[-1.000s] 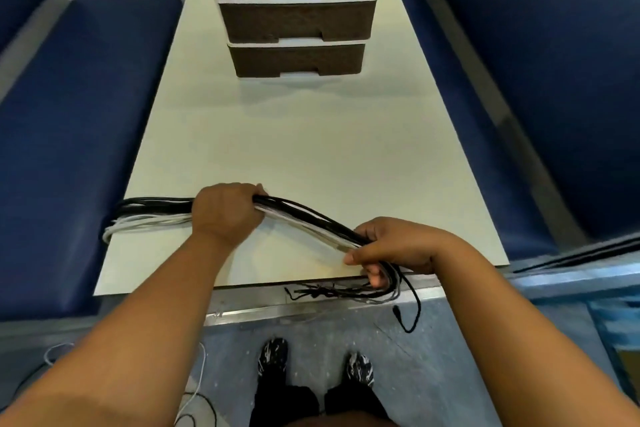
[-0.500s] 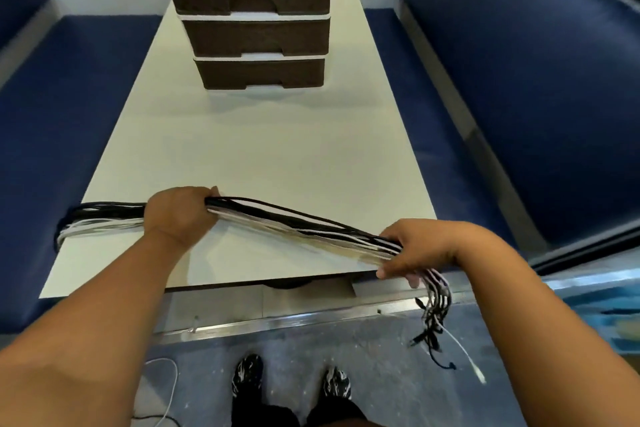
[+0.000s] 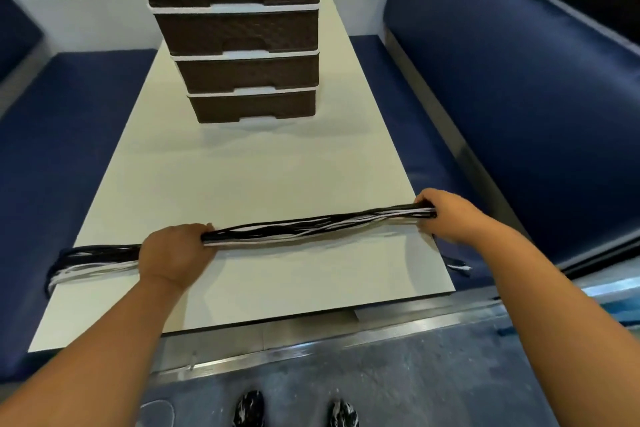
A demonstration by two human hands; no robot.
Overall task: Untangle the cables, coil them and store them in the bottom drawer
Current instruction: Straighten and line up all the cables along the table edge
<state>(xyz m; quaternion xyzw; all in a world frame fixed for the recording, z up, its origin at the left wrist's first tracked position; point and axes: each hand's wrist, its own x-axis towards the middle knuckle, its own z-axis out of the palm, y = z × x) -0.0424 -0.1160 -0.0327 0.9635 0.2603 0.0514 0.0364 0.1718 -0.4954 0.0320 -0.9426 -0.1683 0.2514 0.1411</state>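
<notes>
A bundle of black and white cables (image 3: 311, 227) stretches straight across the near part of the white table (image 3: 263, 177). My left hand (image 3: 175, 255) grips the bundle left of centre, and its folded loop end reaches the table's left edge. My right hand (image 3: 445, 217) grips the bundle at the table's right edge. A few loose cable ends (image 3: 459, 265) hang off the table below that hand. At the table's far end stands a brown drawer unit, with its bottom drawer (image 3: 252, 107) closed.
Blue cushioned benches (image 3: 62, 149) run along both sides of the table, and a blue backrest (image 3: 519, 80) rises on the right. A metal strip and grey floor lie below the near edge, with my shoes and a thin white cable (image 3: 157, 409) on the floor.
My right hand has slid outward and up along the bundle to the table's right edge, pulling the cables straight. The dangling ends came up from below the front edge. My left hand kept its grip.
</notes>
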